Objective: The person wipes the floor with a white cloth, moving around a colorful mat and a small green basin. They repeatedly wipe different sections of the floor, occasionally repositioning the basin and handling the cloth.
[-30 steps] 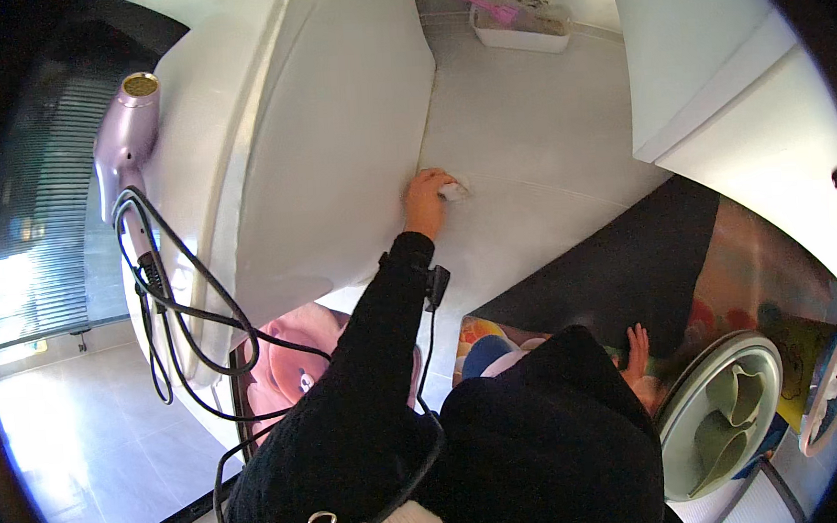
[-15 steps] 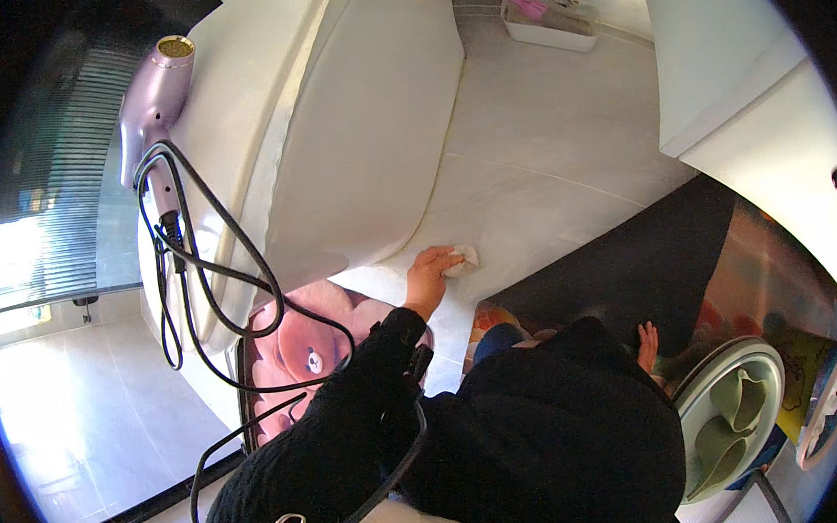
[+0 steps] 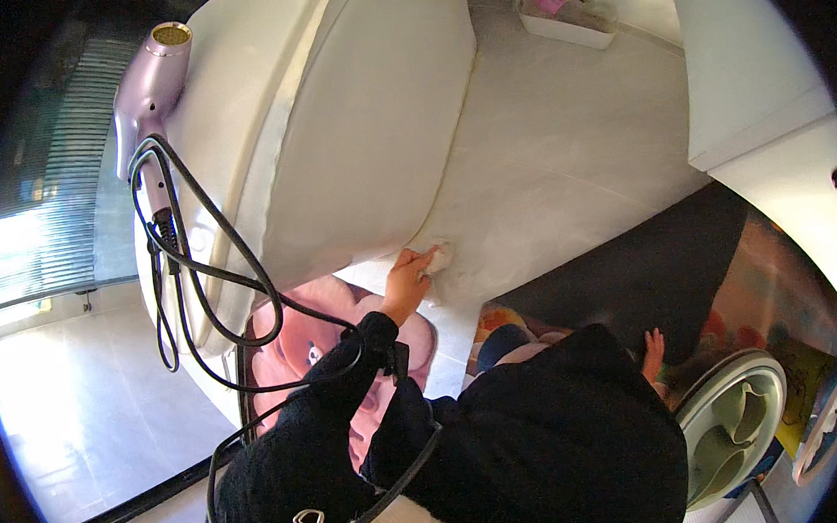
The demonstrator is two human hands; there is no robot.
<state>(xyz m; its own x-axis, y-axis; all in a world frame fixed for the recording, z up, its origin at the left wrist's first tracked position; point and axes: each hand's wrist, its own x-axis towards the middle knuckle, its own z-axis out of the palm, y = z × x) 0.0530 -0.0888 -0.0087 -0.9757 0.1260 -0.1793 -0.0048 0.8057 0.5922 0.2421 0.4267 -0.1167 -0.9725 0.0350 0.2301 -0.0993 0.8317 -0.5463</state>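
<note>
Left hand [image 3: 408, 283] now by the near corner of the white tub [image 3: 363, 131], close to the pink mat [image 3: 416, 343] — a second ago, farther along its base. Fingers closed on a white wad [image 3: 440, 257] at the floor tile [image 3: 564, 137], so a nearer patch is underneath. Right hand [image 3: 653, 351] on the black mat [image 3: 619, 249] — fingers straight, apparently holding nothing.

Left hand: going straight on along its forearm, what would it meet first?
Beyond the white wad it holds, the left hand would cross floor and then probably meet the white tray with the pink scoop, though depth and lens bend make that uncertain.
</note>
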